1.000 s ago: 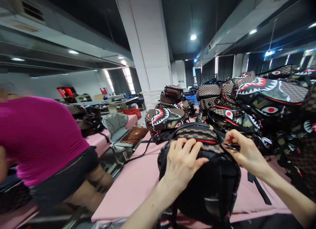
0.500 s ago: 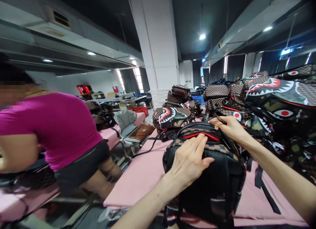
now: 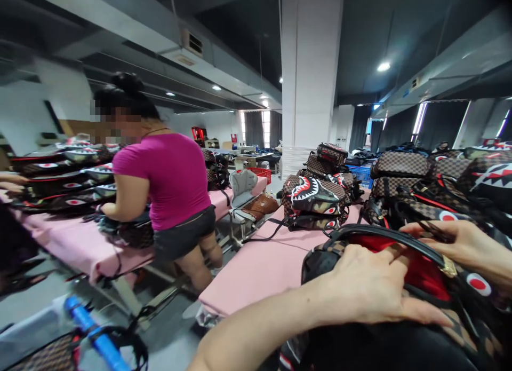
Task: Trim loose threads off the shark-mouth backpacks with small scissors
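A black and brown-checked backpack (image 3: 384, 341) stands in front of me at the lower right, its top gaping to show a red lining (image 3: 430, 277). My left hand (image 3: 366, 288) is closed over the near rim of the opening, fingers dipping inside and thumb resting outside on the checked edge. Across the mouth arches a black carrying handle (image 3: 384, 231) with a gold metal fitting (image 3: 448, 266). Beyond it my right hand (image 3: 466, 248) has curled fingers around a dark, strap-like part at the far side of the backpack; its exact form is partly hidden.
Shark-mouth backpacks (image 3: 316, 197) are piled on the pink-covered table (image 3: 248, 272), with more at the right. A person in a magenta top (image 3: 172, 171) stands at another pink table at left. A grey chair (image 3: 243, 187) and a blue tube (image 3: 96, 333) are also around.
My view has swung left, bringing more of the left table into sight. The backpack's top has opened wider, and my left fingers have moved from its outside into the opening.
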`<state>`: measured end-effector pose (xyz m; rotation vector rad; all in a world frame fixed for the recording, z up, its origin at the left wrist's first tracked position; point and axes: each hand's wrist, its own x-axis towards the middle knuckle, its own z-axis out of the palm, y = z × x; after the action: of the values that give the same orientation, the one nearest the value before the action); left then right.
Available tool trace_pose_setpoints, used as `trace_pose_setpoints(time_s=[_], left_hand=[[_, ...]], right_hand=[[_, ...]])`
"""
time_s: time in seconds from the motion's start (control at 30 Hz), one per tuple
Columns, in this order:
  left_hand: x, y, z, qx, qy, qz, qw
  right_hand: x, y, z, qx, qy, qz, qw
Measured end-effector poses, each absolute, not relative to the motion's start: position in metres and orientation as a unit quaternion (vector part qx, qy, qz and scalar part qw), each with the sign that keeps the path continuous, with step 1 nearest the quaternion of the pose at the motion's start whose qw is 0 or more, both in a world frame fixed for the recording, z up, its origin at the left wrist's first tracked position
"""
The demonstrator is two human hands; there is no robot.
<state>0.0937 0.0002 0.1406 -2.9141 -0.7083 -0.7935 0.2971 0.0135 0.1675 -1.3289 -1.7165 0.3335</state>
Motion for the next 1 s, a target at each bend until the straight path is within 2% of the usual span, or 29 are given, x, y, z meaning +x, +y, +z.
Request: trace_pose_setpoints(time_s=[0.07,0.13,0.33,0.5,0.73,0.87,0.93,1.0], left_hand=[[0.094,0.001,0.139,-0.939,-0.226,-0.258,0.025],[0.091,0.004,0.137,-0.937,-0.227,-0.263,0.048],[0.060,0.018,0.122,-0.919,-0.217,-0.303,0.129],[0.058,0.030,0.112,-0.910,-0.196,-0.332,0.154],[0.066,0.020,0.110,-0.917,-0.213,-0.310,0.135],[0.064,0.008,0.119,-0.931,-0.193,-0.293,0.106],[0.065,0.008,0.133,-0.951,-0.187,-0.236,0.078],[0.070,0.012,0.153,-0.972,-0.204,-0.112,0.028]], right_hand=[[0.296,0.021,0.172,-0.549,-0.710,0.267,0.351],[0.292,0.027,0.174,-0.562,-0.695,0.323,0.311],[0.283,0.040,0.171,-0.567,-0.684,0.310,0.337],[0.262,0.057,0.192,-0.475,-0.806,0.269,0.229],[0.270,0.076,0.167,-0.571,-0.682,0.303,0.341],[0.272,0.066,0.163,-0.564,-0.656,0.333,0.374],[0.268,0.059,0.166,-0.551,-0.651,0.349,0.387],[0.264,0.054,0.170,-0.539,-0.648,0.361,0.400]])
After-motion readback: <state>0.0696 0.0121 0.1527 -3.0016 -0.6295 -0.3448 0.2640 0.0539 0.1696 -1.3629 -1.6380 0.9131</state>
